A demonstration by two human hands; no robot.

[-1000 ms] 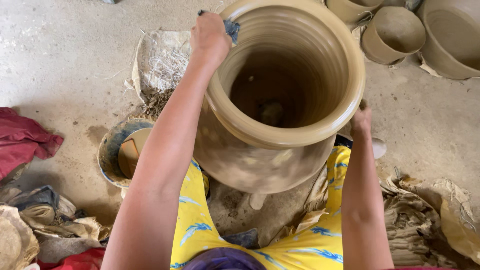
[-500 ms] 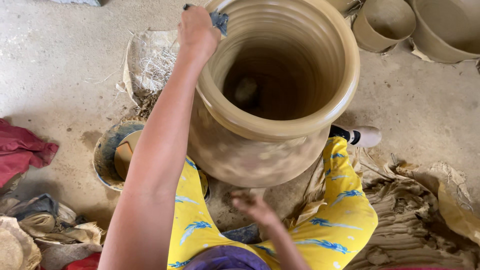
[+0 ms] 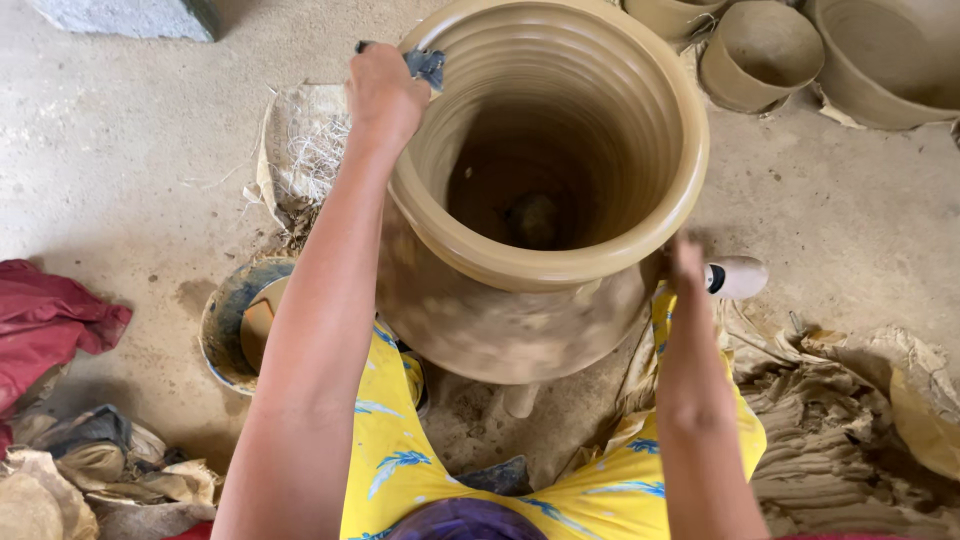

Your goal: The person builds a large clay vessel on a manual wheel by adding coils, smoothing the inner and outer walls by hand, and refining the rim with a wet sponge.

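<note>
The tall clay pot [image 3: 545, 190] stands upright, mouth up (ribbed, wet-smooth); left hand [image 3: 385, 90] fingers pinch a dark cloth [image 3: 425, 66] at its rim; right hand [image 3: 686, 265] grip unclear.

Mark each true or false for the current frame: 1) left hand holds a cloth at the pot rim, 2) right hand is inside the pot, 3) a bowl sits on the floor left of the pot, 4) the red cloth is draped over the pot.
1. The left hand presses a dark cloth to the rim of the big clay pot. True.
2. False: the right hand is outside, against the pot's wall.
3. True: bowl.
4. False: the red cloth lies on the floor, far left.
</note>
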